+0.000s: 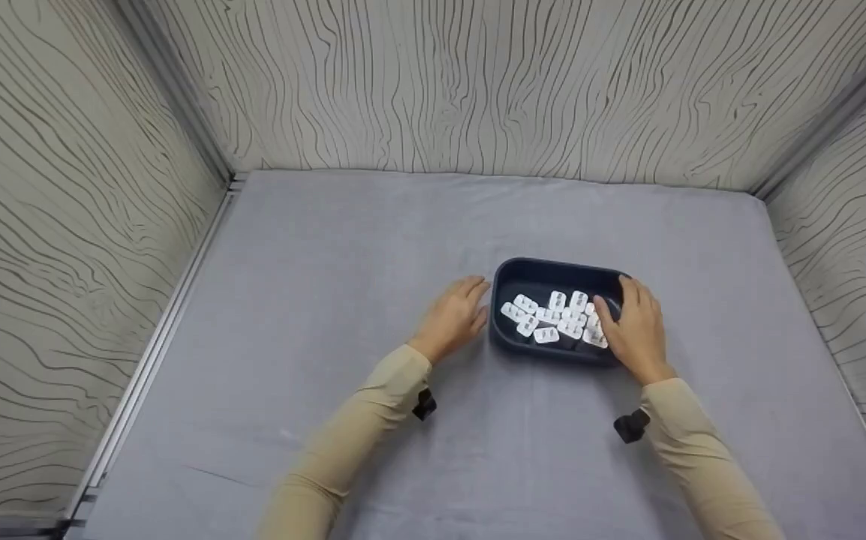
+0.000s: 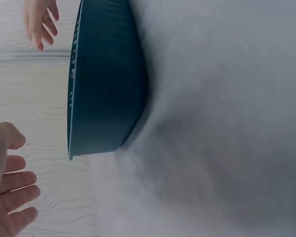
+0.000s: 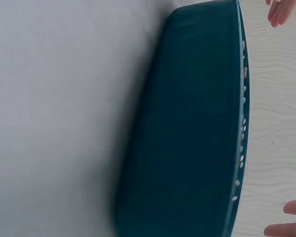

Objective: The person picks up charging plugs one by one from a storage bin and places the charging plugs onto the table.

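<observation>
A dark blue plastic bin [image 1: 545, 276] holds several small white rounded tiles [image 1: 546, 334] with dark print. The tiles lie loosely over its floor, overlapping in the middle and toward the right. Just off the bin's left end is my left hand [image 1: 449, 319], its fingers extended; the left wrist view shows a gap between those fingers [image 2: 19, 197] and the bin. My right hand [image 1: 637, 330] hovers at the bin's right end, thumb over the tiles and fingers by the right rim. Its fingers [image 3: 295, 207] look spread and apart from the bin wall in the right wrist view.
A grey cloth [image 1: 373, 247] covers the table under the bin. Wood-grain-patterned panels [image 1: 440, 90] rise at the back and both sides, with metal rails [image 1: 170, 330] along the edges. Each wrist carries a small black camera [image 1: 632, 426].
</observation>
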`<state>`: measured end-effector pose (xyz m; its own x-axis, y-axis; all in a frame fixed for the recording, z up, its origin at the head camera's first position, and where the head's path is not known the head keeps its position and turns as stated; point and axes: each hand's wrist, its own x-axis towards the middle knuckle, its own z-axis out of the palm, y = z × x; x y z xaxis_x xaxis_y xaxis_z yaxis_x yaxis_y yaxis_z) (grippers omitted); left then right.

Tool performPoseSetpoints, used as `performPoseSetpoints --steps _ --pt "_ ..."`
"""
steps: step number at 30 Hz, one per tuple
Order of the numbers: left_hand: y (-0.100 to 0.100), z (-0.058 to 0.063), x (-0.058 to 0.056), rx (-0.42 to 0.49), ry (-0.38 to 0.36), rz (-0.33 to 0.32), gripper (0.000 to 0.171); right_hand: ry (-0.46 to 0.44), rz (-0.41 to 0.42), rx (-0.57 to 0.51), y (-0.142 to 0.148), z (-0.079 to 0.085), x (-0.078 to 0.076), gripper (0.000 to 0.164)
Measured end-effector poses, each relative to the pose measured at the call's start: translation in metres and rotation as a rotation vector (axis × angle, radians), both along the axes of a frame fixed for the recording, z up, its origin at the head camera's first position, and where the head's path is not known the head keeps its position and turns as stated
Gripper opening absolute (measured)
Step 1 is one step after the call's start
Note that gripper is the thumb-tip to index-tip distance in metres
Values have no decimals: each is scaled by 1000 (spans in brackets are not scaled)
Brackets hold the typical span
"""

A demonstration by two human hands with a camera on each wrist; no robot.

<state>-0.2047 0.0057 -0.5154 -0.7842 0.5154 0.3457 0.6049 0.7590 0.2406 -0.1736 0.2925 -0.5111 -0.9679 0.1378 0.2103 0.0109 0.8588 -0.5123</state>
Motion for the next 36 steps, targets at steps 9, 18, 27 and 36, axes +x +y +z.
performPoseSetpoints --steps 9,18,27,36 --pt "16 -6 5 -17 70 -55 38 -26 -60 -43 12 -9 12 60" --pt "27 -12 4 -110 71 -90 37 -133 -165 -138 19 -18 21 67" --pt "40 -15 -1 -144 100 -114 29 -253 -228 -168 28 -18 22 57" --pt "49 -17 -3 -176 128 -120 18 -262 -251 -229 39 -22 23 44"
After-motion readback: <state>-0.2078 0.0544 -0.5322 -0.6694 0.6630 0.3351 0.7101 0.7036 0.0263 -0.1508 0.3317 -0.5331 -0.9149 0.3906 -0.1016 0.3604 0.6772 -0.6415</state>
